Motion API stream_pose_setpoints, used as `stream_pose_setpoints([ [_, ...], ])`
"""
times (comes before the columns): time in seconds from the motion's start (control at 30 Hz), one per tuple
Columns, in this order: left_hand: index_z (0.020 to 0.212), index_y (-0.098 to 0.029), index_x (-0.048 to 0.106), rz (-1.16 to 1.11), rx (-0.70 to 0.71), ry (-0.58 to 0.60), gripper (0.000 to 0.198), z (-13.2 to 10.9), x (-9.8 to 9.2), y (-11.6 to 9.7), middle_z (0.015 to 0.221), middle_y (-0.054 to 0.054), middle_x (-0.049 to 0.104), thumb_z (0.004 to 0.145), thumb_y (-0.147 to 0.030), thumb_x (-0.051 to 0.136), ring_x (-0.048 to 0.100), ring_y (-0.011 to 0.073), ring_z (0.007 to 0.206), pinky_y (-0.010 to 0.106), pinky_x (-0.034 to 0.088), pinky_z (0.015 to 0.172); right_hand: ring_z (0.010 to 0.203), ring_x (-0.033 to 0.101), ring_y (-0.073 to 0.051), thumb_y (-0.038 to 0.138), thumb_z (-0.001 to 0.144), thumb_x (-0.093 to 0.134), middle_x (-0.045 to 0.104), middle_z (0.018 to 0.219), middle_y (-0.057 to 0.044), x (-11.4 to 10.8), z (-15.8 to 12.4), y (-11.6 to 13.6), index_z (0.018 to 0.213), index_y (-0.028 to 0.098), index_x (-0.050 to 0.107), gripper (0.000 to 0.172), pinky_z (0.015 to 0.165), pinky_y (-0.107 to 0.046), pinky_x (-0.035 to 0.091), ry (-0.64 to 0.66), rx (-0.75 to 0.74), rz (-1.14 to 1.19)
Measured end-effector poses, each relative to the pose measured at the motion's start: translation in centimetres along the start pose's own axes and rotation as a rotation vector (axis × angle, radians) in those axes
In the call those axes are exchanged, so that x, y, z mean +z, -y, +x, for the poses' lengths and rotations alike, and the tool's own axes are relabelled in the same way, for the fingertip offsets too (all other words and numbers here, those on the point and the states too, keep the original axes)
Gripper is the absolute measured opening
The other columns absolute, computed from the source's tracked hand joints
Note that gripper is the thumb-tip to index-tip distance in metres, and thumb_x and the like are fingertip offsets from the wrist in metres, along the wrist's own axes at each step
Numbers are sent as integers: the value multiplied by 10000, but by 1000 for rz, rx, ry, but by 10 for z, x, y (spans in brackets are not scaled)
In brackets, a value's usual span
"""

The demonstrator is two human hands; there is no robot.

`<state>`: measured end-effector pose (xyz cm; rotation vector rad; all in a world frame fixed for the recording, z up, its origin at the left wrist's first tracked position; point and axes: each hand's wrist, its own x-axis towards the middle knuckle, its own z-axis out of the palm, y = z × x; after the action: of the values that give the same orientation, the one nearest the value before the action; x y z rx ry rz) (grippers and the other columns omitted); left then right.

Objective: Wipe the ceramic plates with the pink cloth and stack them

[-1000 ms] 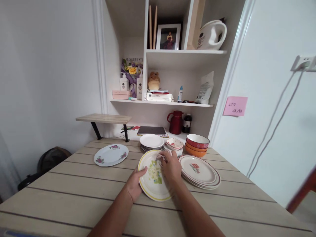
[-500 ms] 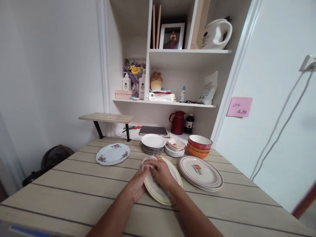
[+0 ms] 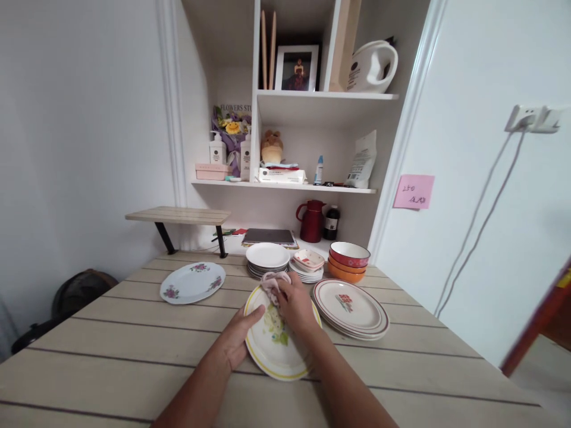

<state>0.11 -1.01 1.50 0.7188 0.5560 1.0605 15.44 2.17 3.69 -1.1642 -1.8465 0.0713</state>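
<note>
Head camera: the left hand point(image 3: 238, 337) clasps the yellow-rimmed plate point(image 3: 277, 343) over the table point(image 3: 134, 362), thumb on top, apparently to steady it; the right hand point(image 3: 295, 302) bunches a cloth point(image 3: 271, 282) at its far edge. White plates point(image 3: 267, 254) behind and red-rimmed plates point(image 3: 363, 312) at right limit room.

Soft, diffuse light reaches the pale wood-plank table point(image 3: 125, 368), with only faint shadows. The smooth white wall point(image 3: 486, 53) beyond its right edge looks brighter than the greyish wall point(image 3: 89, 131) beyond its left. Print on the round, yellow-rimmed cream plate point(image 3: 281, 351) looks soft; wide-angle stretch distorts the outer margins.
</note>
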Motion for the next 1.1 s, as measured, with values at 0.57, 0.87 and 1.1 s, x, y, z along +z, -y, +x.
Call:
stream_pose_setpoints([
  [0.57, 1323, -64, 521, -178, 163, -223, 580, 2, -7, -10, 1118, 207, 707, 773, -171, 672, 655, 328, 1076, 469, 474, 994, 752, 544, -136, 178, 804, 607, 554, 985, -25, -23, -10, -27, 970, 275, 691, 210, 615, -230, 316, 346, 144, -313],
  [0.87, 1379, -87, 464, -240, 137, -225, 584, 11, -19, -8, 1170, 203, 688, 862, -330, 586, 657, 309, 1075, 460, 484, 972, 825, 549, -156, 38, 686, 579, 593, 845, 22, -17, -20, 8, 899, 310, 726, 375, 741, -223, 397, 635, -139, 79],
  [1.1, 1257, -90, 600, -134, -37, -78, 759, 6, -16, -9, 1066, 196, 726, 811, -683, 439, 670, 322, 1038, 420, 539, 866, 909, 554, -149, 9, 722, 542, 553, 946, -1, 14, -21, 29, 928, 294, 740, 404, 833, -245, 436, 505, -207, 322],
])
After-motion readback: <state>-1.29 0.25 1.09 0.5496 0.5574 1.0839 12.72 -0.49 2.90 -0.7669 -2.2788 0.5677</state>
